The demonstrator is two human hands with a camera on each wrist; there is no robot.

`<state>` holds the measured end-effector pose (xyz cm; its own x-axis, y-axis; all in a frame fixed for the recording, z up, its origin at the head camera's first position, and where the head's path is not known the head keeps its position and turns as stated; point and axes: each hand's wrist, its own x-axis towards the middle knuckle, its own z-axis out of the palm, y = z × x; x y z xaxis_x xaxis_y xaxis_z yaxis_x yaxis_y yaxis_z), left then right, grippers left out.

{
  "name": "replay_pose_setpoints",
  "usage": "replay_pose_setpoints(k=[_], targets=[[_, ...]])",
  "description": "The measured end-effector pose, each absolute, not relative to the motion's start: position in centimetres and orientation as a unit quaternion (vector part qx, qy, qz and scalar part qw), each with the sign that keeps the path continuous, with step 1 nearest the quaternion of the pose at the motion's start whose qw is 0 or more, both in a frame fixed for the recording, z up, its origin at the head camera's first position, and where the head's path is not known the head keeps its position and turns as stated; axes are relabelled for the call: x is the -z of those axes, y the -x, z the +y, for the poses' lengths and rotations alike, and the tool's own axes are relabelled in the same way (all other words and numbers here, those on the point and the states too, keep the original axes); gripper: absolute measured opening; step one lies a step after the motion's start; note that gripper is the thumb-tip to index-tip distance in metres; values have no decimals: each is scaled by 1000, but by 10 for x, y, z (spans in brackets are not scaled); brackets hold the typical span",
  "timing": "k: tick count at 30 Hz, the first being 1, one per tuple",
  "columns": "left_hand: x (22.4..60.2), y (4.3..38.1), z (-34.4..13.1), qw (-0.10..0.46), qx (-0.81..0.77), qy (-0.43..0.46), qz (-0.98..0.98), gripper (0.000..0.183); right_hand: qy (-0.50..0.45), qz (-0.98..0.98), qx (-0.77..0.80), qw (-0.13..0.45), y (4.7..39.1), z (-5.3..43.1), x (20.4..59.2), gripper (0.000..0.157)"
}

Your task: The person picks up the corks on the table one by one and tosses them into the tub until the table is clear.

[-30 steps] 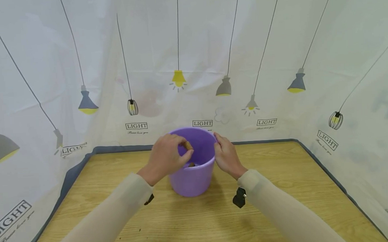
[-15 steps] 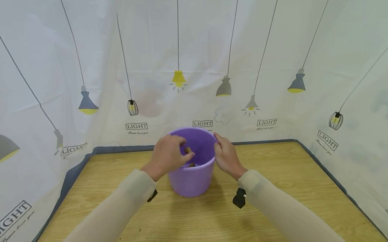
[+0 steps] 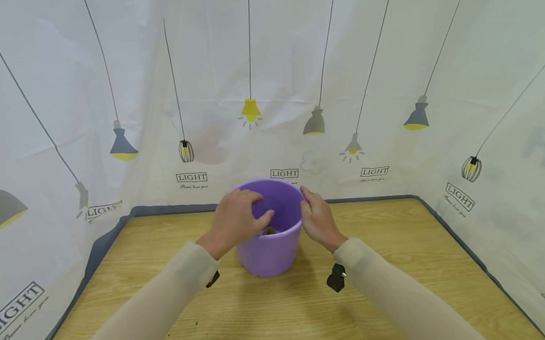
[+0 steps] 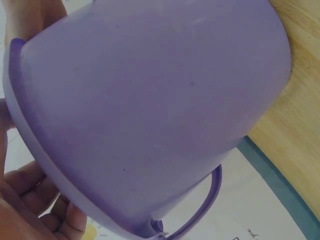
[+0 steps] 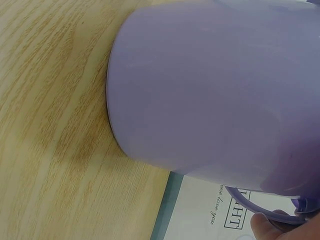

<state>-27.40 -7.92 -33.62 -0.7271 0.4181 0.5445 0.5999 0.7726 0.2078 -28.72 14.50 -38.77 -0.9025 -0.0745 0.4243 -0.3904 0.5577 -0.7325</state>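
Note:
A purple bucket (image 3: 270, 257) stands upright on the wooden table, with a small brown piece (image 3: 269, 230) inside it, mostly hidden by the front rim. My left hand (image 3: 233, 218) is over the bucket's left rim, thumb and fingers apart with nothing between them. In the left wrist view, the left hand's fingers (image 4: 37, 192) hang loosely curled beside the rim. On the opposite side my right hand (image 3: 318, 216) grips the rim. The right wrist view shows a finger (image 5: 265, 227) of it by the purple handle (image 5: 260, 209).
A white cloth (image 3: 268, 88) printed with lamps surrounds the table (image 3: 280, 313) at the back and sides. Dark blue edging (image 3: 371, 199) runs along its foot. A few dark crumbs (image 3: 197, 323) lie at the front left.
My left thumb and fingers have parted and let go of a brown, cork-like piece, which dropped into the bucket. My right hand and the bucket have stayed in place.

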Motion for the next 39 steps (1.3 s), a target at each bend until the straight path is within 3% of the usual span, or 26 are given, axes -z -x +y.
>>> replay_pose_setpoints(k=[22, 39], targets=[[343, 256, -87, 340, 208, 322, -859, 38, -135, -864, -453, 172, 287, 146, 389, 50], [353, 241, -114, 373, 183, 304, -857, 58, -137, -867, -445, 177, 289, 146, 388, 50]])
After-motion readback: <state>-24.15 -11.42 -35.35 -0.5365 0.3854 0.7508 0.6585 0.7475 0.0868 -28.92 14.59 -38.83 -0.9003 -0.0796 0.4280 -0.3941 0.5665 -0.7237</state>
